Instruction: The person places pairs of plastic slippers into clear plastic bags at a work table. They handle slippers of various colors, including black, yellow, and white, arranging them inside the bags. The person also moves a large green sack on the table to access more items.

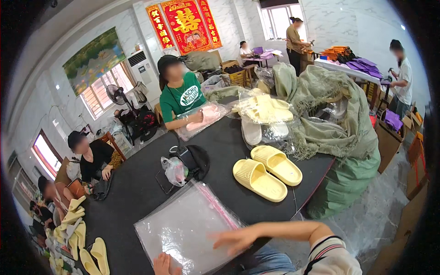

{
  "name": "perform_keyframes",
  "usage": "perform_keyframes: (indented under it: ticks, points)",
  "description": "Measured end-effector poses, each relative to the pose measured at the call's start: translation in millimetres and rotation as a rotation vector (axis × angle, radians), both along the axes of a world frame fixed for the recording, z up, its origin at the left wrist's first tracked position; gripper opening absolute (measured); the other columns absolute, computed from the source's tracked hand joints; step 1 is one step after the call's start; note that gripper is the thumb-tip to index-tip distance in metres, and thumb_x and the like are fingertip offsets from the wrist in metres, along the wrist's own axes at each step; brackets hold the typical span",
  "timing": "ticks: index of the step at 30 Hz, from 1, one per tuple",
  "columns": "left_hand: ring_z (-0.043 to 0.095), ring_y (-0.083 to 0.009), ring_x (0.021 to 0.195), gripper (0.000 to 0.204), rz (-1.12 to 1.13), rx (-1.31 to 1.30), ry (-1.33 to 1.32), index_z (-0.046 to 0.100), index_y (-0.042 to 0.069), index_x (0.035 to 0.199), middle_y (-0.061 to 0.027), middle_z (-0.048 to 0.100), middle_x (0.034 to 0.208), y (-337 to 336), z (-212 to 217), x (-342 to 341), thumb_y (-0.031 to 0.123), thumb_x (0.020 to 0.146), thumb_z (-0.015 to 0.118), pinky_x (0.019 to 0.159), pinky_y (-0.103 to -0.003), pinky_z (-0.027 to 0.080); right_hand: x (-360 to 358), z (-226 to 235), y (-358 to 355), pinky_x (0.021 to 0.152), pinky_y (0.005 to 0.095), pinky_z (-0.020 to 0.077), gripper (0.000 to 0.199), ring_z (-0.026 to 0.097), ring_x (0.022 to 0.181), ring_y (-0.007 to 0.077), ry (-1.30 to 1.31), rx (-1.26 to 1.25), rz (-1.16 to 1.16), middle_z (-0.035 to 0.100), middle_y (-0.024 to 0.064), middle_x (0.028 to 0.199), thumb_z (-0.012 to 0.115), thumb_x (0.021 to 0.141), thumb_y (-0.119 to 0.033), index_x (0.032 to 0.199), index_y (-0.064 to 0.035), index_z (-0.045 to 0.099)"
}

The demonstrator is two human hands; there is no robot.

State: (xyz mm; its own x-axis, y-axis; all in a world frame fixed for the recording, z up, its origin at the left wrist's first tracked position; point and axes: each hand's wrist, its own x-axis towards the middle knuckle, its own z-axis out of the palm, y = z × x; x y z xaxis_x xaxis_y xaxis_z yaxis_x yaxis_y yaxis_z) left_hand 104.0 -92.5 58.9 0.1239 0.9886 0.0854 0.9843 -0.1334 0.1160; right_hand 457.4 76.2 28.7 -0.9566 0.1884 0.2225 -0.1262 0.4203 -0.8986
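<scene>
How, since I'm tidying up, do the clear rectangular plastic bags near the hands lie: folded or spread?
Spread: the clear rectangular plastic bags lie flat on the black table, broad surface and corners visible.

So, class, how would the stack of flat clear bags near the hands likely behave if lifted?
The stack of flat clear bags would probably droop, since it looks thin and sheet-like. Its glossy highlights suggest slipperiness, and its offset edges hint it could slide apart.
</scene>
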Motion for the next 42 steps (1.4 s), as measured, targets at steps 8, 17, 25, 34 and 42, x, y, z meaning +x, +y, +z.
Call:
perform_keyframes:
  ticks: [8, 17, 25, 34, 42]
  points:
    - [0.042, -0.0436, 0.121, 0.059, -0.024, 0.09, -0.073, 0.047, -0.002, 0.13, -0.0258, 0.045, 0.135, -1, -20, -10, 0.035, 0.084, 0.054, 0.104, -0.049, 0.031, 115, 202, 249, 0.048, 0.0305, 0.049, 0.087, 0.058, 0.053, 0.0171, 0.351, -0.315, -1.156, 0.065, 0.0127, 0.074, 0.059, 0.082, -0.008, 0.15, -0.0196, 0.005]
    - [0.042, -0.0435, 0.121, 0.058, -0.024, 0.103, -0.081, 0.049, -0.002, 0.128, -0.0254, 0.046, 0.134, 1, -14, -4, 0.036, 0.085, 0.054, 0.104, -0.051, 0.03, 189, 263, 328, 0.047, 0.03, 0.0487, 0.083, 0.063, 0.055, 0.0159, -0.114, 0.105, -1.637, 0.066, 0.0086, 0.069, 0.055, 0.081, -0.013, 0.15, -0.0255, 0.01]
    - [0.041, -0.0429, 0.123, 0.058, -0.042, 0.125, -0.103, 0.048, -0.001, 0.13, -0.0243, 0.046, 0.134, -2, -19, -11, 0.038, 0.087, 0.051, 0.106, -0.052, 0.028, 169, 278, 332, 0.048, 0.0304, 0.0494, 0.087, 0.064, 0.057, 0.0168, -0.106, 0.133, -1.654, 0.068, 0.0101, 0.073, 0.054, 0.082, -0.014, 0.15, -0.0217, 0.0]
    - [0.039, -0.043, 0.125, 0.059, -0.027, 0.108, -0.098, 0.047, 0.0, 0.132, -0.0225, 0.043, 0.138, -3, -21, -14, 0.035, 0.085, 0.053, 0.105, -0.05, 0.029, 170, 265, 336, 0.051, 0.0299, 0.0519, 0.087, 0.066, 0.06, 0.0154, -0.192, 0.166, -1.687, 0.069, 0.0087, 0.075, 0.055, 0.08, -0.013, 0.15, -0.0202, 0.005]
    - [0.04, -0.0426, 0.124, 0.06, -0.01, 0.103, -0.104, 0.047, -0.001, 0.132, -0.0229, 0.044, 0.137, -5, -14, -10, 0.035, 0.084, 0.053, 0.105, -0.05, 0.029, 181, 268, 350, 0.047, 0.0323, 0.0489, 0.099, 0.065, 0.059, 0.0193, -0.125, 0.158, -1.775, 0.067, 0.0147, 0.076, 0.058, 0.077, -0.015, 0.145, -0.0026, -0.013]
